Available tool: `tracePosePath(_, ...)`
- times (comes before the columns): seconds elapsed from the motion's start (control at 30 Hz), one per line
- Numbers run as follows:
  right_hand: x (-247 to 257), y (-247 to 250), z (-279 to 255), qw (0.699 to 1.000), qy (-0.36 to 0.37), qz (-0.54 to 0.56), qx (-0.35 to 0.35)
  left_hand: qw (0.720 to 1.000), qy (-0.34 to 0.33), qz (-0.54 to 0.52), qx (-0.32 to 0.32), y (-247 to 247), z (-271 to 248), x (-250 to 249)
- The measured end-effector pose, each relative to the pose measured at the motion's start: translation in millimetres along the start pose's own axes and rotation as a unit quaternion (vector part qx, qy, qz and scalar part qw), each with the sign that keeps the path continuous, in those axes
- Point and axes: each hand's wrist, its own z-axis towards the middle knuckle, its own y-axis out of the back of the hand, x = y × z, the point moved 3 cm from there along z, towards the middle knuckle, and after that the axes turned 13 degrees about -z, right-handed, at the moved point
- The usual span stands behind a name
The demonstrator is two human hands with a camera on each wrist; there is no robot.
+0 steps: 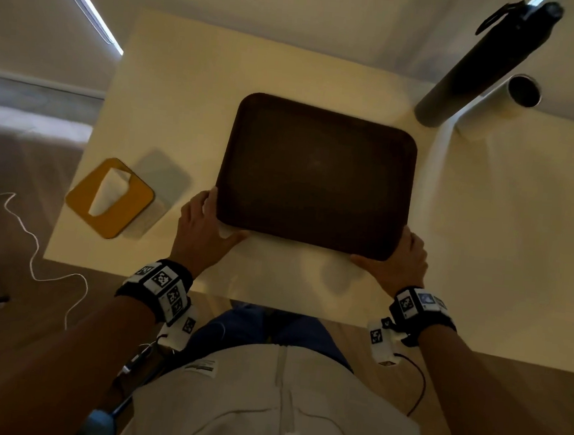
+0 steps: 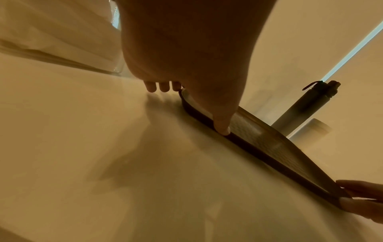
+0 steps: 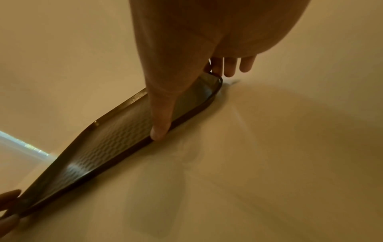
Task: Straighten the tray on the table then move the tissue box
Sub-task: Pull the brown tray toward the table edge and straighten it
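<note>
A dark brown tray (image 1: 316, 175) lies flat on the white table (image 1: 171, 105), a little askew to the table's edges. My left hand (image 1: 217, 217) holds its near left corner, thumb along the near rim and fingers round the left side. My right hand (image 1: 392, 256) holds the near right corner the same way. The wrist views show each thumb pressed on the rim: the left hand (image 2: 192, 108) on the tray (image 2: 269, 147), the right hand (image 3: 194, 101) on the tray (image 3: 103, 147). The tissue box (image 1: 108, 198), with a yellow top and a white tissue sticking out, stands left of the tray.
A tall dark bottle (image 1: 483, 61) and a white cylinder (image 1: 497, 103) stand past the tray's far right corner. A white cable (image 1: 33, 238) trails on the floor to the left. Bare tabletop lies between the tray and the near edge (image 1: 272, 298).
</note>
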Motion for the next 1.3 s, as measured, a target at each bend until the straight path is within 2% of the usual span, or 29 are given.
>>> tracePosePath(0.33,5.4,-0.5,16.4,1.000,0.020,0.001,-0.004,0.999,0.032,0.012,0.016,6.6,17.2,-6.8)
tracePosePath(0.77,67.8,37.0,95.2,0.999,0.041,-0.005,0.003,0.995,0.094,0.009,0.019,28.1,92.1,-22.4)
tracePosePath(0.9,75.0,34.5,99.6,0.999,0.029,0.020,-0.001,0.991,0.128,-0.020,0.039,33.0,117.4,-27.8)
tracePosePath(1.3,73.6,34.8,101.7,0.999,0.014,0.041,-0.002,0.990,0.128,-0.020,0.049,37.5,134.2,-35.5)
